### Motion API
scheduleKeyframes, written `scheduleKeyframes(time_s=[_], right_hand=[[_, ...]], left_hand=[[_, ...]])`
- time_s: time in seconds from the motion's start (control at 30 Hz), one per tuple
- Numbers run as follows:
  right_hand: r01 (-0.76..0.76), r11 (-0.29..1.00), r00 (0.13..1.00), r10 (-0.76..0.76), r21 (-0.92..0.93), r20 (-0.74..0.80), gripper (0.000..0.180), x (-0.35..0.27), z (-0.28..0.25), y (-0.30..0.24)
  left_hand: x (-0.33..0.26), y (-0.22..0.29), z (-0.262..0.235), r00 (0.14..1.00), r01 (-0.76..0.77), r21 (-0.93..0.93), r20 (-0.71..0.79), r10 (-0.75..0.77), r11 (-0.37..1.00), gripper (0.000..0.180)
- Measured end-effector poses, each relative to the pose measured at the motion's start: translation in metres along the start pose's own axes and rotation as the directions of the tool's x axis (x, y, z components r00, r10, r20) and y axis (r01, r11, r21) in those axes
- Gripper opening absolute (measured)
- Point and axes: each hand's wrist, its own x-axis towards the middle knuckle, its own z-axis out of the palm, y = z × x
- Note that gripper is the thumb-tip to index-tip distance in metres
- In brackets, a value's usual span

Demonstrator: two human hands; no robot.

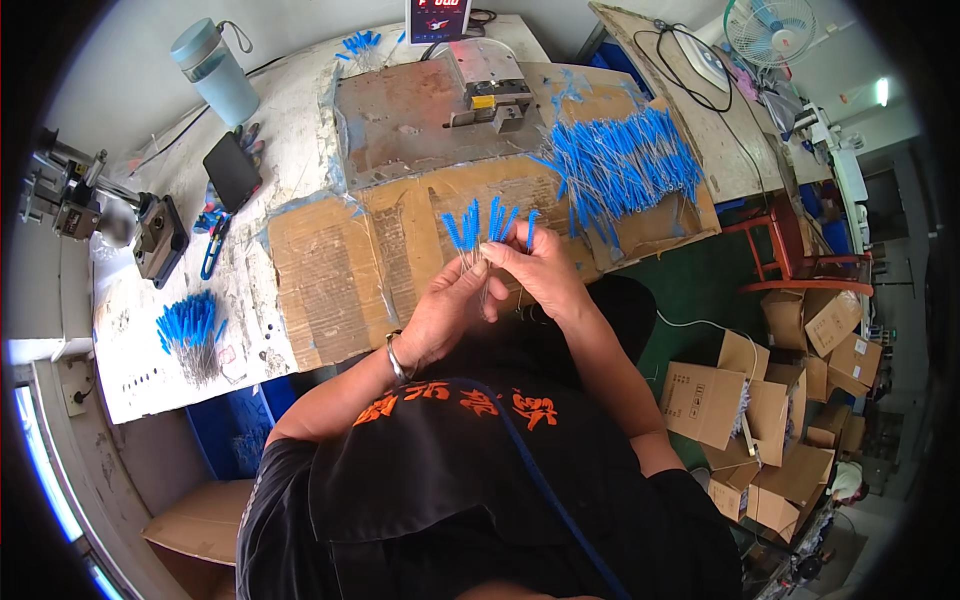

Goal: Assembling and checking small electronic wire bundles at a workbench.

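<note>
Above the front edge of the table I hold a fanned bunch of thin wire brushes (470,226) with blue heads pointing away from me. My left hand (437,312), with a bracelet at its wrist, is closed round the wire stems. My right hand (550,275) pinches the stems from the other side, thumb at the bunch; a single blue head (532,228) stands apart by its fingers. A large pile of the same brushes (630,165) lies to the right on cardboard. Another upright bundle (190,335) is at the table's left front.
Cardboard sheets (330,280) cover the table in front of me. Behind them stand a metal plate with a fixture (495,85) and a display box (437,22). A bottle (218,75), a black stand (232,170) and cutters (213,245) are left; cartons (705,405) and a red chair (800,262), right.
</note>
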Motion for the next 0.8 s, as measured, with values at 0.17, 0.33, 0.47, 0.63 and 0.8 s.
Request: scheduleKeyframes(time_s=[0.17,0.33,0.47,0.63,0.8], right_hand=[[-0.001,1.000,1.000,0.001,0.013,0.003,0.010,0.000,0.001,0.002],[0.060,0.992,0.997,-0.065,-0.111,-0.048,0.011,0.001,-0.001,0.010],[0.056,0.992,0.995,-0.065,-0.115,-0.079,0.013,-0.001,0.000,0.007],[0.085,0.974,0.986,-0.112,-0.209,-0.120,0.016,-0.001,0.002,0.005],[0.079,0.976,0.987,-0.105,-0.204,-0.118,0.019,0.001,0.003,0.007]], left_hand=[[0.000,-0.001,0.000,0.999,-0.016,-0.059,0.027,0.018,0.998,0.020],[-0.001,0.000,0.001,1.000,0.001,-0.052,0.008,0.000,0.999,0.020],[-0.001,0.000,0.003,1.000,-0.010,-0.026,-0.012,0.010,1.000,0.019],[-0.001,-0.002,0.001,0.999,-0.018,-0.009,-0.046,0.018,1.000,0.019],[0.000,-0.005,-0.001,0.999,-0.035,-0.027,-0.005,0.035,0.999,0.019]])
